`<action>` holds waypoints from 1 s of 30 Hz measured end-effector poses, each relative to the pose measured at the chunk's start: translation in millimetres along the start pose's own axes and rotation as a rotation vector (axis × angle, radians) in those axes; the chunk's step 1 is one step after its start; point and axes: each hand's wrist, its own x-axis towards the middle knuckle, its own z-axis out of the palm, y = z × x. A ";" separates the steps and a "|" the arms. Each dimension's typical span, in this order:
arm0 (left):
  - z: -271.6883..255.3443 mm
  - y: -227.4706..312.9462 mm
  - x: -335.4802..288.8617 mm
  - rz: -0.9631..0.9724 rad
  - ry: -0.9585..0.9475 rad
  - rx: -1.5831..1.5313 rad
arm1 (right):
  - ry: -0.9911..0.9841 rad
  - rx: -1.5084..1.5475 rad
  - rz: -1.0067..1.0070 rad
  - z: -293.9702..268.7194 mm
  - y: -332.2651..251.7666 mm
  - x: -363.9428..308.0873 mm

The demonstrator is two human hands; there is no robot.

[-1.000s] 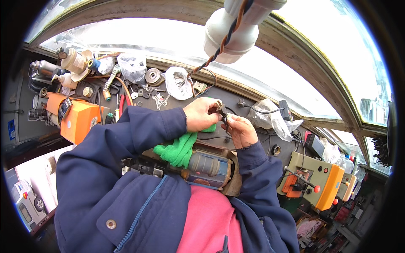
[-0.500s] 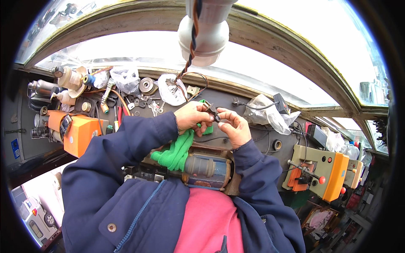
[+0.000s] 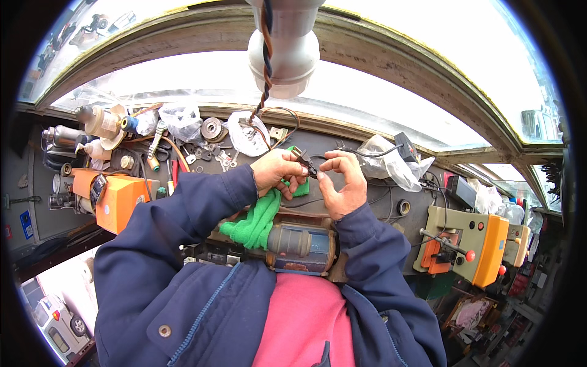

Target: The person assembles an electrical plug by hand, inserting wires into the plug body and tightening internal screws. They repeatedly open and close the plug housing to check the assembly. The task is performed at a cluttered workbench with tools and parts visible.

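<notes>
Near the middle of the view, my left hand [image 3: 279,171] is closed, its thumb and fingers pinching a small black piece with a metallic end [image 3: 306,163]; its exact kind is too small to make out. My right hand [image 3: 346,185] is beside it, thumb and index finger apart, their tips close to the piece's right end. A thin dark loop [image 3: 319,157] shows between the hands. Below my left hand a bright green cloth [image 3: 252,225] drapes over the left end of a worn blue-grey motor [image 3: 302,244]. Part of the cloth also shows under my left fingers.
Loose keys [image 3: 227,160], a round metal wheel [image 3: 212,129] and plastic bags [image 3: 247,136] lie along the back. An orange machine [image 3: 119,199] stands left, a beige-and-orange machine [image 3: 468,241] right. A white fixture [image 3: 284,55] with twisted wires [image 3: 267,61] hangs overhead. A black adapter [image 3: 406,148] lies back right.
My right thumb and index finger have spread apart from around the black piece's end. My left hand keeps its pinch, and the view has shifted slightly.
</notes>
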 end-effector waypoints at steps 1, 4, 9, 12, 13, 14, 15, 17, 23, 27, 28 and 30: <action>0.0 0.2 -0.4 0.002 0.002 0.000 | 0.005 -0.026 -0.034 -1.4 -1.7 -0.2; 0.5 0.1 -0.5 0.005 0.006 0.003 | 0.016 -0.093 -0.097 -4.3 -6.6 -1.9; 0.9 -1.1 -0.2 0.019 0.010 -0.002 | 0.025 -0.155 -0.081 -3.0 -10.4 -1.6; 0.6 -2.2 0.8 0.023 0.008 -0.004 | 0.030 -0.205 -0.102 -2.5 -10.9 -1.6; 0.6 -2.4 1.1 0.025 0.010 -0.005 | 0.040 -0.220 -0.124 -2.3 -10.7 -1.5; 0.6 -2.6 1.2 0.022 0.018 -0.003 | 0.051 -0.234 -0.144 -1.9 -10.2 -1.6; 1.0 -2.6 1.3 0.038 0.012 0.005 | 0.061 -0.247 -0.164 -1.5 -9.3 -1.6; 2.5 -2.1 1.6 0.053 0.024 0.030 | 0.053 -0.165 -0.116 0.3 -6.6 -2.1; 9.5 -1.8 1.8 0.137 0.135 0.196 | -0.044 0.522 0.343 5.0 8.5 -8.6; 10.3 -3.1 2.1 0.172 0.140 0.208 | -0.055 0.819 0.610 3.0 21.2 -11.7; 8.4 -2.2 2.1 0.170 0.130 0.207 | -0.040 0.857 0.650 1.7 24.0 -12.0; 6.5 -2.2 2.3 0.157 0.119 0.194 | -0.033 0.805 0.611 0.3 27.2 -12.5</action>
